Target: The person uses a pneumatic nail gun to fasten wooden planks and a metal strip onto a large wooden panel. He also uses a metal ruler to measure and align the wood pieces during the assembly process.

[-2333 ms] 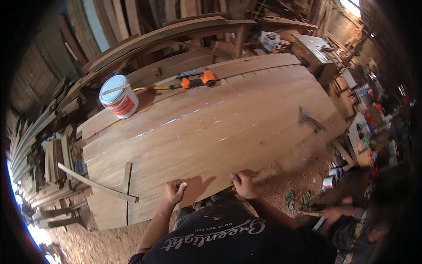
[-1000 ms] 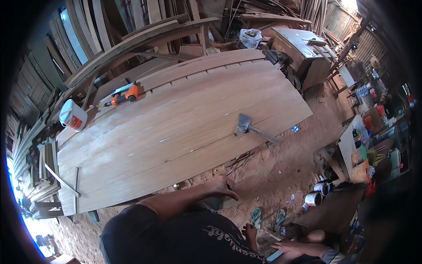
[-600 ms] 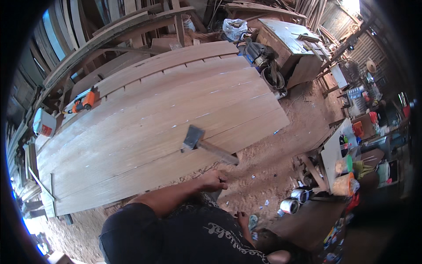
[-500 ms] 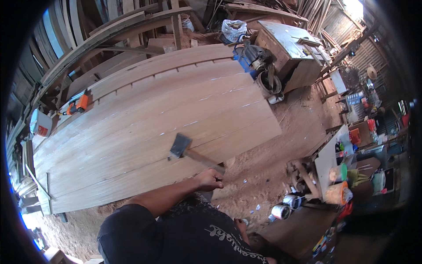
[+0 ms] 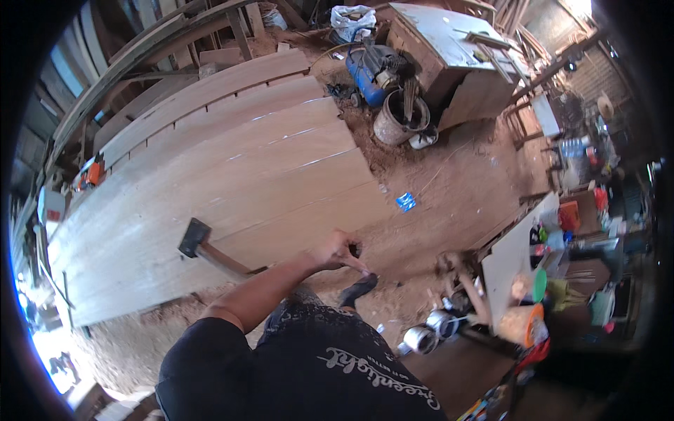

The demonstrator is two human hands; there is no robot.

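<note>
My left hand (image 5: 337,252) reaches out past the right-hand front edge of the wooden panel (image 5: 281,175). Its fingers are curled in toward the thumb, and whatever they might hold is too small or hidden to make out. A mallet (image 5: 194,237) with a dark block head and wooden handle lies on the panel near its front edge, left of the hand. My forearm passes close to the handle's end. The panel is made of long pale boards side by side, with shiny streaks along some joints. My right hand does not show.
A blue compressor (image 5: 366,76) and a dirty bucket (image 5: 400,118) stand beyond the panel, beside a wooden cabinet (image 5: 432,59). A blue wrapper (image 5: 405,202) lies on the dirt floor. Paint cans (image 5: 421,339) sit at lower right. An orange power tool (image 5: 91,174) rests at far left.
The view has swung to the right, bringing the blue wrapper into sight. My left hand has moved right, away from the mallet's handle. The hand at my right side has left the view.
</note>
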